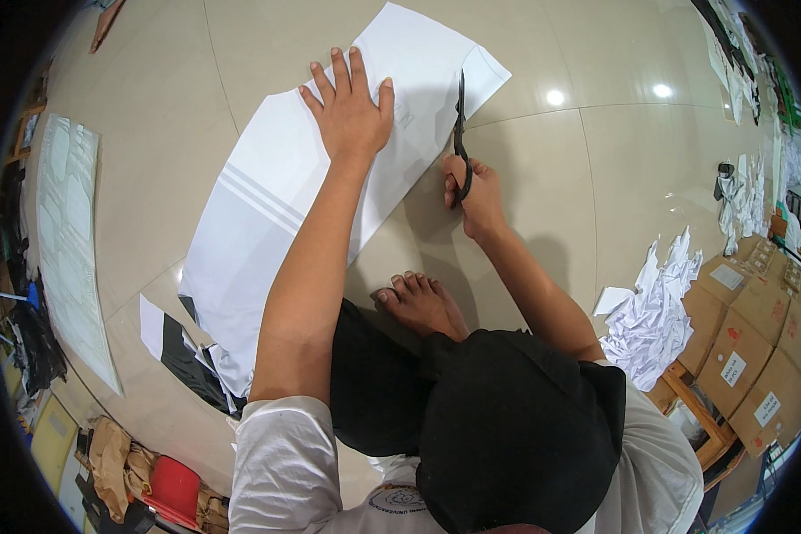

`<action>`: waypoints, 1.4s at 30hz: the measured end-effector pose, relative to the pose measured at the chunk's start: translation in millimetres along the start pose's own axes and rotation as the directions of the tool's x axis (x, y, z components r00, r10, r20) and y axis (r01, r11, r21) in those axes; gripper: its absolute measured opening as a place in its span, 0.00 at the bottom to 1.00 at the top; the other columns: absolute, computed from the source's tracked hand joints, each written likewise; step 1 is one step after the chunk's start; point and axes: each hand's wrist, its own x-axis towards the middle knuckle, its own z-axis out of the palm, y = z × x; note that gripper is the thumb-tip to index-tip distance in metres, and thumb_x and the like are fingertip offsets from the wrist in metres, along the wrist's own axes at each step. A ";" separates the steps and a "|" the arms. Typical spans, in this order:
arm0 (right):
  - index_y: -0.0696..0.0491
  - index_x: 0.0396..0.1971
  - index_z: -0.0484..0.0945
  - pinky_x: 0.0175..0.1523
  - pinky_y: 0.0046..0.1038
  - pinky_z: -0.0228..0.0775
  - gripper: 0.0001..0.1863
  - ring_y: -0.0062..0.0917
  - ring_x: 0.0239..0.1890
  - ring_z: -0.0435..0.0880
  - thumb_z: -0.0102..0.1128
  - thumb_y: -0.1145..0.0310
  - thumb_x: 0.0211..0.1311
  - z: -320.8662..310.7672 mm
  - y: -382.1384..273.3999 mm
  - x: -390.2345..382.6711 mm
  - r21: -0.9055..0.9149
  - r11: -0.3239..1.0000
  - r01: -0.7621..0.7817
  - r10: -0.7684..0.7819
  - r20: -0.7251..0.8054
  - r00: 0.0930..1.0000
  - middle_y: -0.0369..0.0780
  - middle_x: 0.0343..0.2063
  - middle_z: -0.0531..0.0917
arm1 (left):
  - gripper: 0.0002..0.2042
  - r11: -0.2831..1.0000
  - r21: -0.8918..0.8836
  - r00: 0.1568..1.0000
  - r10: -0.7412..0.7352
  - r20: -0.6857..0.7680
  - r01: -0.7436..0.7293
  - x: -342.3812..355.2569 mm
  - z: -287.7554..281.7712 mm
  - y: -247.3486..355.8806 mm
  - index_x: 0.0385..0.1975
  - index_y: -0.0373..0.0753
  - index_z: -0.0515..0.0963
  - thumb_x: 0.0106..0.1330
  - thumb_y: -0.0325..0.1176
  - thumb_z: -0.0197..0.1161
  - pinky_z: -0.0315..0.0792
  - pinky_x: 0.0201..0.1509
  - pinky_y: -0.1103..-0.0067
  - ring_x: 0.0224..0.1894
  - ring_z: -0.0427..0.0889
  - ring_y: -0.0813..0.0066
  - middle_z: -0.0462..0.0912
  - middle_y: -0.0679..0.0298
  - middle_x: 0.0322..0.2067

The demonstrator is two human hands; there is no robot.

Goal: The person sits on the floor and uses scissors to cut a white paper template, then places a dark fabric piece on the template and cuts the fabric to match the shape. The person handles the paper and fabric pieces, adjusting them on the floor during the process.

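A large white sheet (280, 142), marked with pale grey bands, lies spread on the tiled floor in front of me. Whether it is paper or cloth I cannot tell. My left hand (351, 116) rests flat on its upper part with the fingers spread, holding nothing. My right hand (479, 200) is closed round the handles of black scissors (459, 133). Their blades point away from me and reach over the sheet's right-hand edge, close to its far right corner. From this angle I cannot make out how far the blades are parted.
My bare foot (423, 303) is just below the sheet. White scraps (650, 316) are heaped at the right beside stacked cardboard boxes (746, 334). Black and white pieces (187, 360) lie at the left, a long white panel (69, 214) beyond them. A red container (174, 489) stands lower left.
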 end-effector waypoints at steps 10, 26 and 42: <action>0.55 0.28 0.77 0.23 0.25 0.63 0.17 0.19 0.16 0.75 0.74 0.60 0.66 7.0 -0.6 6.1 0.028 0.999 0.019 -0.019 0.004 1.000 0.35 0.19 0.78 | 0.37 1.000 -0.011 1.000 0.002 -0.008 -0.002 -0.3 0.7 -1.0 0.83 0.41 0.57 0.82 0.57 0.47 0.41 0.83 0.36 0.84 0.47 0.35 0.57 0.49 0.82; 0.57 0.28 0.76 0.24 0.26 0.64 0.15 0.21 0.18 0.76 0.74 0.64 0.65 23.1 6.2 5.3 0.098 0.995 0.032 -0.029 -0.028 0.999 0.35 0.19 0.78 | 0.37 1.000 -0.009 1.000 -0.008 0.002 0.008 0.8 0.8 -0.4 0.84 0.42 0.56 0.82 0.59 0.47 0.40 0.83 0.37 0.84 0.46 0.36 0.56 0.52 0.83; 0.57 0.30 0.78 0.25 0.28 0.66 0.16 0.23 0.19 0.76 0.73 0.61 0.66 33.8 -0.5 8.2 0.159 0.987 0.028 -0.025 -0.022 0.999 0.35 0.21 0.77 | 0.37 1.000 -0.004 1.000 -0.007 0.003 0.007 1.1 1.7 -0.5 0.84 0.42 0.56 0.82 0.58 0.47 0.39 0.84 0.37 0.85 0.46 0.36 0.55 0.51 0.83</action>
